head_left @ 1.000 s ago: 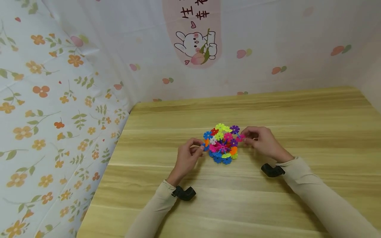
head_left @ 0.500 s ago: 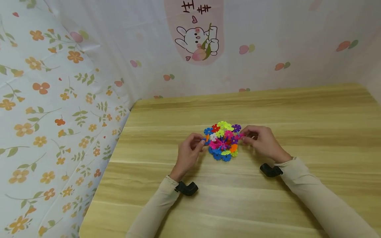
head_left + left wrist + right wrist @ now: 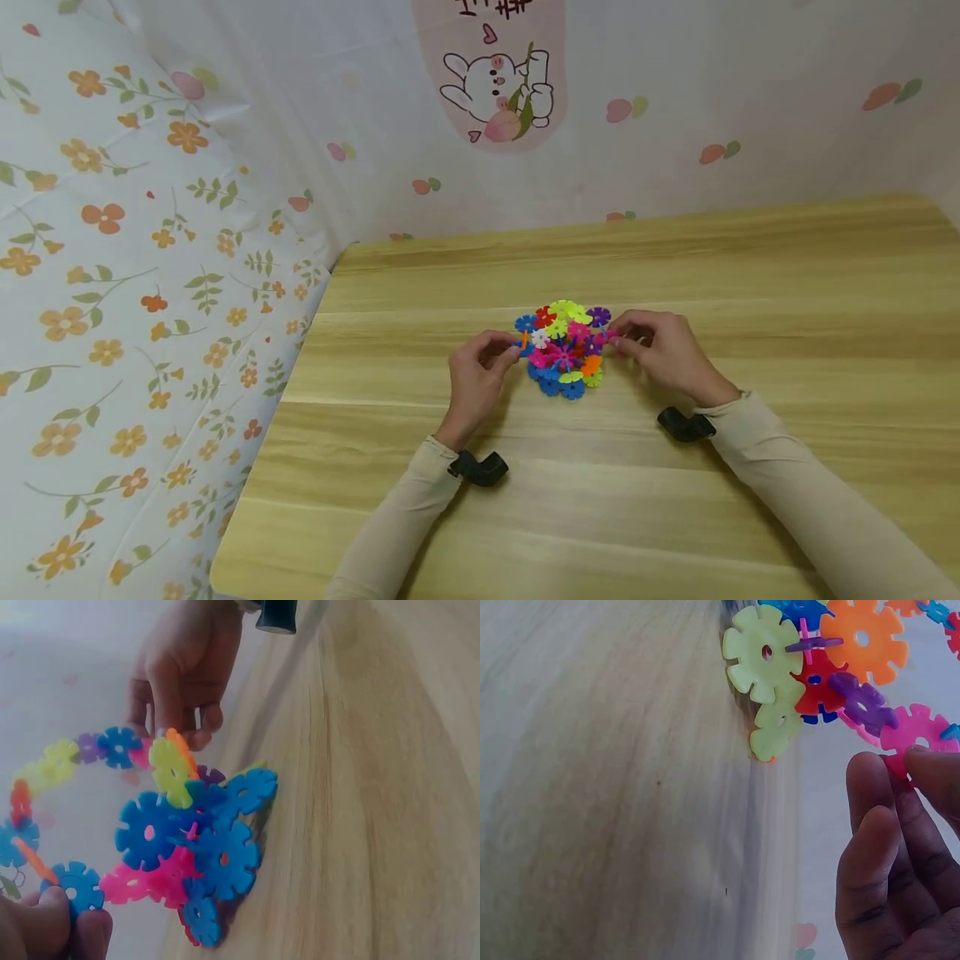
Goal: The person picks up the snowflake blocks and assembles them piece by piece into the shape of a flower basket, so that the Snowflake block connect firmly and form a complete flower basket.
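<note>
A colourful structure of interlocking plastic snowflake discs [image 3: 564, 357] stands on the wooden table, between the two hands. In the left wrist view its discs form a cluster low down with a loop of linked discs beside it. My left hand [image 3: 477, 379] pinches a blue disc [image 3: 79, 888] between thumb and finger at the structure's left side. On the other side, my right hand [image 3: 663, 354] pinches a pink disc [image 3: 917, 729], its other fingers loosely curled. Purple, red and orange discs adjoin that pink one in the right wrist view. The structure's far underside is hidden.
The wooden table [image 3: 420, 283] reaches to a white printed cloth [image 3: 660, 158] at the back. A flowered cloth [image 3: 165, 317] hangs along the left side. Black wrist-worn devices sit on the left wrist [image 3: 480, 469] and right wrist [image 3: 686, 424].
The head view has tilted slightly, so the backdrop sits higher in frame. Both hands keep their pinch on the discs, and the structure has hardly moved.
</note>
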A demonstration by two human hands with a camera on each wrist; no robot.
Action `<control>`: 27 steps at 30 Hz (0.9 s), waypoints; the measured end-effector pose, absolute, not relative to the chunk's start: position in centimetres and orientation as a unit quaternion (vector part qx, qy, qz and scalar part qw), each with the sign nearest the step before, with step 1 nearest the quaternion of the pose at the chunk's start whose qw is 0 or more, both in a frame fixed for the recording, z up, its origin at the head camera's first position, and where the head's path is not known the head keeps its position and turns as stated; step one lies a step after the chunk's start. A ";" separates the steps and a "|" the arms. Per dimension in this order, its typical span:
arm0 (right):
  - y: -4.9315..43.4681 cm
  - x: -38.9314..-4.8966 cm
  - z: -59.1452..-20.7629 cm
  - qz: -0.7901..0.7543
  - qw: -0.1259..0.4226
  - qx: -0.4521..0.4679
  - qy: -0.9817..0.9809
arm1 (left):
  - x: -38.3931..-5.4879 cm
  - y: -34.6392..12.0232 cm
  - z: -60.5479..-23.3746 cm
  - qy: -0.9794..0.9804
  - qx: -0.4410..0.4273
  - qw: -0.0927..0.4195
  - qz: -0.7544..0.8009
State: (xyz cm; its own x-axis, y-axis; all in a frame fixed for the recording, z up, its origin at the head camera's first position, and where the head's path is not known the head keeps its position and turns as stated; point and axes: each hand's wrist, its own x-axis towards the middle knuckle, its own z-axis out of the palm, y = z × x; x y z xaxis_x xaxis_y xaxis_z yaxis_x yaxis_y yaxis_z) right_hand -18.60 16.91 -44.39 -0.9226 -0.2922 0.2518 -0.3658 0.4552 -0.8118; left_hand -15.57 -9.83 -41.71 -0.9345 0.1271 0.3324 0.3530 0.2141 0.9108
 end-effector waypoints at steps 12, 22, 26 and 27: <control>16.7 -18.4 -44.3 0.495 0.033 0.182 -0.849 | -16.0 -9.6 -42.4 -0.792 -0.176 0.141 -0.567; 16.1 -17.7 -44.3 0.449 0.101 0.209 -0.863 | -17.6 -9.6 -45.5 -0.807 -0.178 0.141 -0.545; 15.6 -17.7 -44.0 0.383 0.162 0.254 -0.873 | -17.6 -9.8 -45.4 -0.821 -0.174 0.141 -0.526; 15.5 -17.7 -44.0 0.376 0.169 0.260 -0.873 | -17.6 -9.8 -45.4 -0.822 -0.174 0.140 -0.523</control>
State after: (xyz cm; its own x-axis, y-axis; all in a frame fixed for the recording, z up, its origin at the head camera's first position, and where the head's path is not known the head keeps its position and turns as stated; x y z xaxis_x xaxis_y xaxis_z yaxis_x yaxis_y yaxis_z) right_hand -17.73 15.51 -43.97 -0.8081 -0.3267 0.4901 -0.5805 0.5829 -0.5685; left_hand -17.60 -9.81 -45.40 -0.9001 0.1390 0.4129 0.4329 0.3916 0.8119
